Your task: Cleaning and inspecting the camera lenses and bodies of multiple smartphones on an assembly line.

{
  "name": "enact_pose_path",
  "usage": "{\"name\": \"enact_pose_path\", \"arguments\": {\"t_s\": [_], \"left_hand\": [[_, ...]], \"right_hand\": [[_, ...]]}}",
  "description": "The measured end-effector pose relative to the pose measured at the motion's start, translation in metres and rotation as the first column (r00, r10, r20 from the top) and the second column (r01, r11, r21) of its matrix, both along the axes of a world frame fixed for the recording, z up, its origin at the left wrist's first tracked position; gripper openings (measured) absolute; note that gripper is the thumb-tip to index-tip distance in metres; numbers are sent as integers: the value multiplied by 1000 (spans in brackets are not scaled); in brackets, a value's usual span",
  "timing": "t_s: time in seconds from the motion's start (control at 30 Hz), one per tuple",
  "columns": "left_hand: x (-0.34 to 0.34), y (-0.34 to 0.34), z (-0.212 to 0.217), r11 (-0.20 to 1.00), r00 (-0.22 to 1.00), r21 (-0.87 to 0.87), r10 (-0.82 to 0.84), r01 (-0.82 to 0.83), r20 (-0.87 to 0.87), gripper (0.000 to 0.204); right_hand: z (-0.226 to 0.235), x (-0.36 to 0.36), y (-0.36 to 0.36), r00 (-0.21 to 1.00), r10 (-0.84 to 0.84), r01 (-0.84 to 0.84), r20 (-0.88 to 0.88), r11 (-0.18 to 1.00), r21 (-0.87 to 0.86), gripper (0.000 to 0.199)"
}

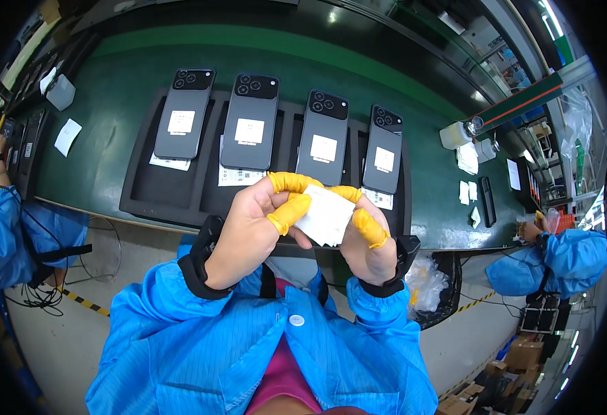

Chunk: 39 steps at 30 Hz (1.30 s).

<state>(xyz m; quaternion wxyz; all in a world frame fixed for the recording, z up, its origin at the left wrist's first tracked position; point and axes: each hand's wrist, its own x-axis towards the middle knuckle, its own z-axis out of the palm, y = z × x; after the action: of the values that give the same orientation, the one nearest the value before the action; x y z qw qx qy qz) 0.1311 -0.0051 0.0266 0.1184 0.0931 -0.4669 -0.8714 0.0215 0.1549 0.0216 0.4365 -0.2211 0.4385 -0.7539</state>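
A small white folded sheet, paper or thin cloth, is held up in front of me over the near edge of the bench. My left hand is closed on its left side, thumb and forefinger pinching it. From the other side my right hand grips its upper right edge. Yellow finger cots cover several fingertips. Just beyond my hands, dark grey phones lie camera side up in a row on a black foam tray. Each phone carries a white square label, and printed white slips stick out beneath them.
On the right of the green bench stand a clear bottle, folded white wipes and a black strip. A white card lies at left. Co-workers in blue sleeves sit at both sides. A bag of plastic hangs below.
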Motion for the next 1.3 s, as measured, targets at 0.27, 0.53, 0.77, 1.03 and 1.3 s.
{"name": "enact_pose_path", "arguments": {"t_s": [0.27, 0.53, 0.77, 1.03, 1.3], "left_hand": [[-1, 0, 1, 971, 998, -236, 48, -35, 48, 24], [-7, 4, -3, 959, 997, -282, 55, -36, 60, 26], [-2, -5, 5, 988, 987, 65, -143, 138, 77, 32], [2, -3, 6, 985, 973, -57, -151, 163, 173, 28], [4, -4, 4, 987, 977, -85, -124, 140, 172, 29]], "right_hand": [[4, -4, 0, 989, -75, 86, -127, 993, 83, 27], [17, -2, -6, 916, -83, 95, -393, 995, 10, 9], [23, -21, 0, 992, -51, 61, -119, 995, 78, 23], [7, -43, 0, 1000, -14, 14, 1, 1000, 19, 28], [4, -45, 0, 991, 47, -38, 126, 997, -71, 29]]}}
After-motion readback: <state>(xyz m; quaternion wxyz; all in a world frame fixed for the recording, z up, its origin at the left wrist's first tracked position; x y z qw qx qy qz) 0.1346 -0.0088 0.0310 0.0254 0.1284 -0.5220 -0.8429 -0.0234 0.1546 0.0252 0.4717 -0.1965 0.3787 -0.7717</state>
